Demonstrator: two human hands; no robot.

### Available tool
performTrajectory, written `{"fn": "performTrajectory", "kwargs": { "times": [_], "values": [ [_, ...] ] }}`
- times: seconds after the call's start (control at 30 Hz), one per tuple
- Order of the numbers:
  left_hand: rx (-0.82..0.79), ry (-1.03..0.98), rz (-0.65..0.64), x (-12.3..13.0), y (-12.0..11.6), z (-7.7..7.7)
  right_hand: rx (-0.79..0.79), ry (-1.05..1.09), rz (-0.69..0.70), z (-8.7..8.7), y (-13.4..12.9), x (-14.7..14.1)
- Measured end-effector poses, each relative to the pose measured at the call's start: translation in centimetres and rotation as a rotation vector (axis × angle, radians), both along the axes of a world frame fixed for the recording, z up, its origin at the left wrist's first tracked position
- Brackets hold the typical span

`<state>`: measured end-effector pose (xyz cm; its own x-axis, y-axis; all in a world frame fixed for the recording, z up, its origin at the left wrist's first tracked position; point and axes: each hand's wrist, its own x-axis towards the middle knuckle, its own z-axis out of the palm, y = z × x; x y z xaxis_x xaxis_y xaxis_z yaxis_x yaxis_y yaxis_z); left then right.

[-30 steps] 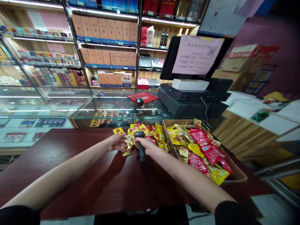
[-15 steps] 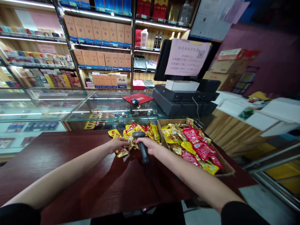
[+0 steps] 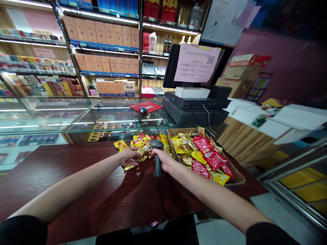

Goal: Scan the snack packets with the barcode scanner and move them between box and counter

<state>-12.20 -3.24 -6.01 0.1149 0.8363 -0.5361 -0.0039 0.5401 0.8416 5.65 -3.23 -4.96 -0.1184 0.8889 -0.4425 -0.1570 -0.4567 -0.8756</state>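
Observation:
My right hand (image 3: 163,159) is shut around the grip of a black handheld barcode scanner (image 3: 157,156), whose head points up and toward my left hand. My left hand (image 3: 130,156) reaches over a loose heap of yellow, red and gold snack packets (image 3: 140,144), its fingers on a gold packet (image 3: 144,151) close to the scanner head. More such packets fill a shallow cardboard tray (image 3: 236,177) just right of my right forearm. The heap and my hands are over a dark red wooden counter (image 3: 76,173).
Behind the counter stands a glass display case (image 3: 114,123) holding small goods. A black cash register (image 3: 194,107) with a pink paper notice (image 3: 196,63) sits on it, beside a red mat (image 3: 145,107) and mouse. Shelves of boxed goods (image 3: 102,37) fill the back; cartons (image 3: 241,73) stand at right.
The scanner has turned more upright in my right hand, its head shifting right. The whole scene has drifted left in view, and my hands have stayed close together.

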Motion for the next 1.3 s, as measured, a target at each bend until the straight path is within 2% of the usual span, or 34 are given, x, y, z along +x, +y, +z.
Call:
{"fn": "performTrajectory", "kwargs": {
  "times": [0.07,0.13,0.3,0.43,0.67,0.77,0.9,1.07,1.3],
  "values": [
    [-0.009,-0.002,-0.069,-0.2,0.0,0.3,0.007,-0.005,0.001,0.2,0.3,0.2],
    [-0.008,-0.026,-0.078,-0.4,0.2,0.6,-0.003,-0.002,0.014,0.2,0.5,0.3],
    [0.025,-0.081,0.106,-0.8,1.3,1.4,-0.061,0.038,0.050,-0.1,0.0,0.5],
    [0.041,-0.119,0.196,-1.2,2.6,1.2,-0.071,0.083,0.093,-0.3,-1.1,0.8],
    [0.101,-0.084,0.154,-0.8,4.8,0.9,-0.073,0.056,0.226,-0.6,-3.0,1.0],
    [0.136,-0.055,0.152,-0.2,5.4,1.0,-0.050,-0.039,0.276,-0.8,-3.7,0.8],
    [0.173,-0.043,0.150,0.6,5.8,0.9,0.012,-0.155,0.268,-1.4,-4.2,0.3],
    [0.196,-0.056,0.130,0.7,5.7,0.6,0.049,-0.176,0.215,-1.4,-4.3,-0.3],
    [0.204,-0.047,0.113,-0.2,6.1,-0.5,0.055,-0.189,0.240,-1.3,-4.1,-0.4]
  ]
}}
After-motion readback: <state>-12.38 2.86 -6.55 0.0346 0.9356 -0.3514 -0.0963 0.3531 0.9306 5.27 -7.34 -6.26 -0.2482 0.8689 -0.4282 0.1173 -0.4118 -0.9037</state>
